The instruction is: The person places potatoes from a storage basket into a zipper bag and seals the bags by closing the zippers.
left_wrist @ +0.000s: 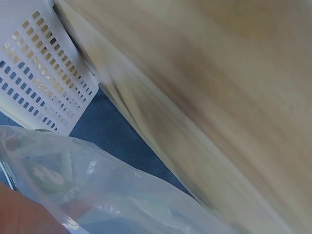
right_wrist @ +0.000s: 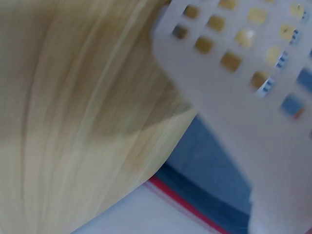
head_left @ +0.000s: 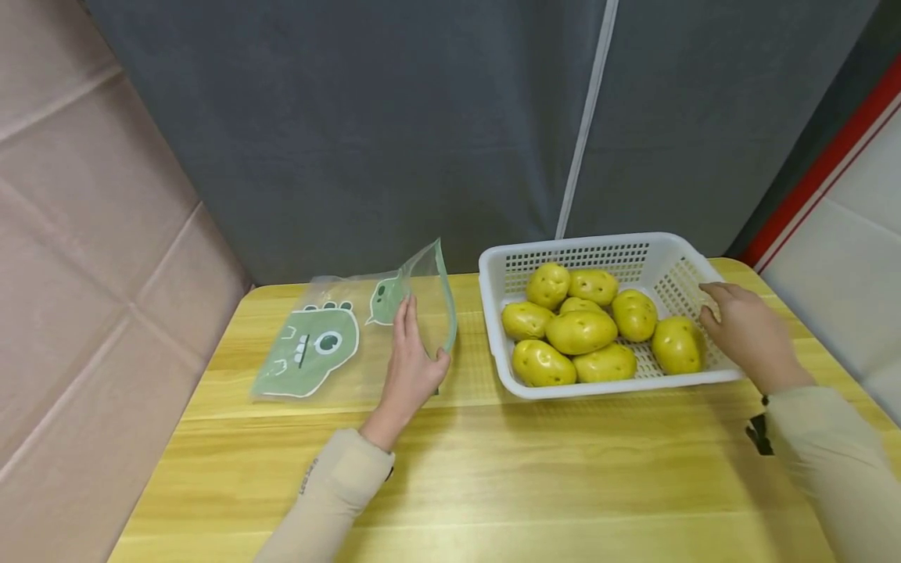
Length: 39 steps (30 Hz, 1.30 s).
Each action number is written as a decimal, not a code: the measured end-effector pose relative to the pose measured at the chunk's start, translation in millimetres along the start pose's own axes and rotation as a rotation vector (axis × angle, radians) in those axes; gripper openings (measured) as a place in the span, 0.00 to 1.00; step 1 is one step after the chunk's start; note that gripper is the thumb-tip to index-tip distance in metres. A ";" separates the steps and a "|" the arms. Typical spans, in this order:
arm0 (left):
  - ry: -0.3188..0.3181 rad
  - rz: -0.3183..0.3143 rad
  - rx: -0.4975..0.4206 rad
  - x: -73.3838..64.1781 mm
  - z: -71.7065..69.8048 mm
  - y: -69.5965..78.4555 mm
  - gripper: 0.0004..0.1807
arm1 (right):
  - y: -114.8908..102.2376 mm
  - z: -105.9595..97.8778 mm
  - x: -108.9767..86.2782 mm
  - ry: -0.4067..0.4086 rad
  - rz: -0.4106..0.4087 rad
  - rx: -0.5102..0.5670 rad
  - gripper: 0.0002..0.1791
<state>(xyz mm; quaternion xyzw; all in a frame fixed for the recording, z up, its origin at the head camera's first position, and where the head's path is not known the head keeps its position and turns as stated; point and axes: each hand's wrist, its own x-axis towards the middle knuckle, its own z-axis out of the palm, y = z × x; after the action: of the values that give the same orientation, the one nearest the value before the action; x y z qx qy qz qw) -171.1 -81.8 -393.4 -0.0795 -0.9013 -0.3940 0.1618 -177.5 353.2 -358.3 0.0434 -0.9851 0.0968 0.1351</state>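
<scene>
A clear zip bag (head_left: 383,344) with green cartoon print lies on the table, its green-edged mouth raised and facing right. My left hand (head_left: 411,363) rests against the bag near that mouth, fingers straight and thumb spread apart. Up close, the clear film (left_wrist: 122,195) rises beside the hand. To the right is a white plastic basket (head_left: 494,328) of yellow potatoes (head_left: 580,332). Over its right rim my right hand (head_left: 753,332) reaches in, loosely bent fingers beside the rightmost potato (head_left: 678,344) with a gap between. In the right wrist view, the basket wall (right_wrist: 214,87) hides most of that hand.
The wooden table (head_left: 507,469) runs up to a dark grey curtain (head_left: 387,141) at the back. A pinkish padded wall (head_left: 91,258) borders the left, and a white panel with a red stripe (head_left: 831,164) stands at the right.
</scene>
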 end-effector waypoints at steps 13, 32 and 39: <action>-0.058 -0.043 -0.069 -1.9 -0.7 0.7 0.53 | -64.6 -0.1 7.2 -0.081 -0.276 0.112 0.27; -0.049 -0.018 -0.043 -3.1 -5.4 9.4 0.52 | -107.0 9.6 7.5 -0.299 -0.410 0.144 0.36; -0.046 0.014 -0.027 -3.9 -8.1 11.8 0.51 | -111.1 12.9 8.2 -0.318 -0.406 0.161 0.36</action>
<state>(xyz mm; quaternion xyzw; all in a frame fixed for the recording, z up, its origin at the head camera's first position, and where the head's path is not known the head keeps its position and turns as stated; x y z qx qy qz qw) -162.4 -79.9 -381.5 -0.0972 -0.8988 -0.4030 0.1425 -176.3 241.5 -348.4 0.2655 -0.9542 0.1377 -0.0083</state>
